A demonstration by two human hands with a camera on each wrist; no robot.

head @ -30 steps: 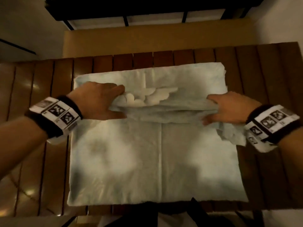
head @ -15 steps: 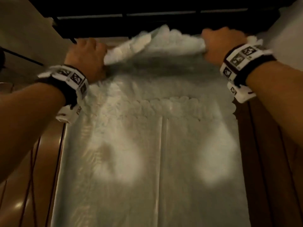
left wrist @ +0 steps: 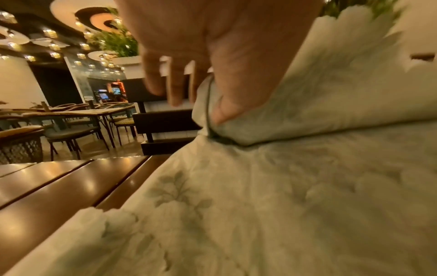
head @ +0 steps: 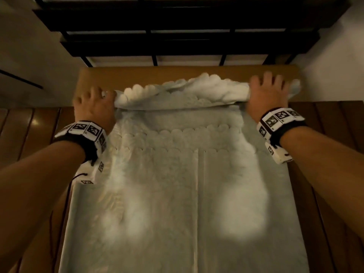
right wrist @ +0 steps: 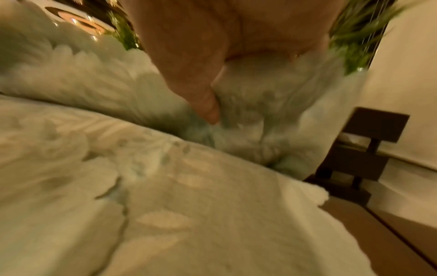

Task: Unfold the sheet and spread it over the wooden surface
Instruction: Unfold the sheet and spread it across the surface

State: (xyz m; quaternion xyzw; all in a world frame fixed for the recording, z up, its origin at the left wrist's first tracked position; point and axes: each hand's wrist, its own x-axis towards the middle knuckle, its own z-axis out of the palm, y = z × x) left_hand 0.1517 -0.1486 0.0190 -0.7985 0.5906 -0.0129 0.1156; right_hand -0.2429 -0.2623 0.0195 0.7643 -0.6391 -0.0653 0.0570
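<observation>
A pale sheet (head: 177, 194) with a scalloped border lies lengthwise down the middle of the slatted wooden table (head: 29, 134). Its far end is bunched into a roll (head: 197, 91) at the table's far edge. My left hand (head: 94, 105) holds the roll's left end; in the left wrist view the thumb (left wrist: 222, 108) pinches a fold of the sheet (left wrist: 283, 186) while the other fingers hang loose. My right hand (head: 267, 89) grips the roll's right end; its thumb (right wrist: 203, 97) digs into the bunched sheet (right wrist: 165, 186), which hides the fingers.
Bare dark wood slats (left wrist: 59, 186) show on both sides of the sheet. A tan padded bench (head: 157, 75) runs just beyond the table, with a black slatted frame (head: 177, 42) behind it. Chairs and tables (left wrist: 82, 121) stand off to the left.
Both hands carried the folded top layer from the middle of the sheet up and away, then lowered it to the table's far edge. The sheet now lies much longer.
</observation>
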